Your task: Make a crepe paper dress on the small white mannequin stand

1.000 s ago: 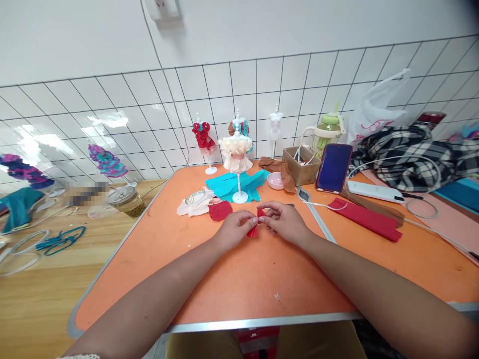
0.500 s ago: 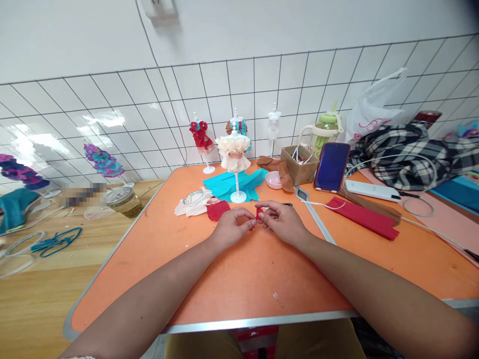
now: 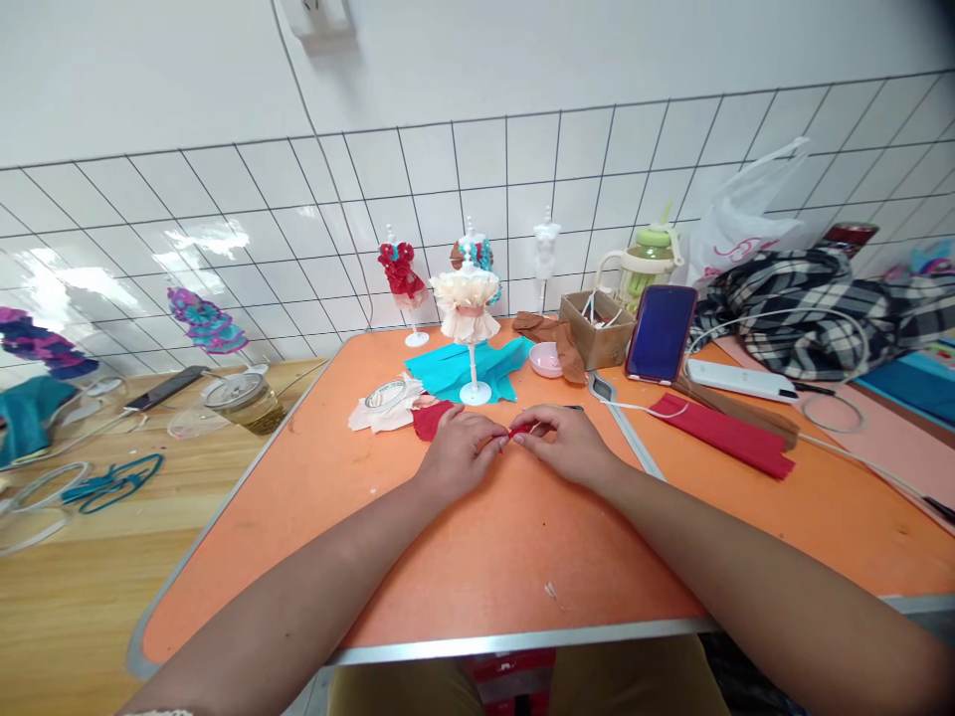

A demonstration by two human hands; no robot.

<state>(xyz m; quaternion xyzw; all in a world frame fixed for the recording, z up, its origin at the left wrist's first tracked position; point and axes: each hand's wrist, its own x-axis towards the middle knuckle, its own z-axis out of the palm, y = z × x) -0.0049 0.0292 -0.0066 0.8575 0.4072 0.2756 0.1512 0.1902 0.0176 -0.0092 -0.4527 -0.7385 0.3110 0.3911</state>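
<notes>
Between my fingertips is a small red piece (image 3: 517, 434), mostly hidden by the fingers. My left hand (image 3: 461, 449) pinches its left end, and my right hand (image 3: 564, 446) pinches its right end. Just behind my left hand lie a red crepe piece (image 3: 428, 422) and a cream piece (image 3: 365, 415) with a round clear lid (image 3: 386, 395) on it. A small white mannequin in a cream ruffled dress (image 3: 469, 298) stands beyond my hands, its base on turquoise paper (image 3: 437, 370).
Behind are a red-dressed mannequin (image 3: 401, 273), a bare mannequin (image 3: 545, 254), a pink bowl (image 3: 546, 360) and a cardboard box (image 3: 606, 343). To the right are a phone (image 3: 662, 333), red paper strip (image 3: 727, 438), white device (image 3: 741, 380) and plaid cloth (image 3: 791, 308).
My left hand has turned slightly, its fingers now more over the red piece. Less of the small red piece shows between my fingertips than before.
</notes>
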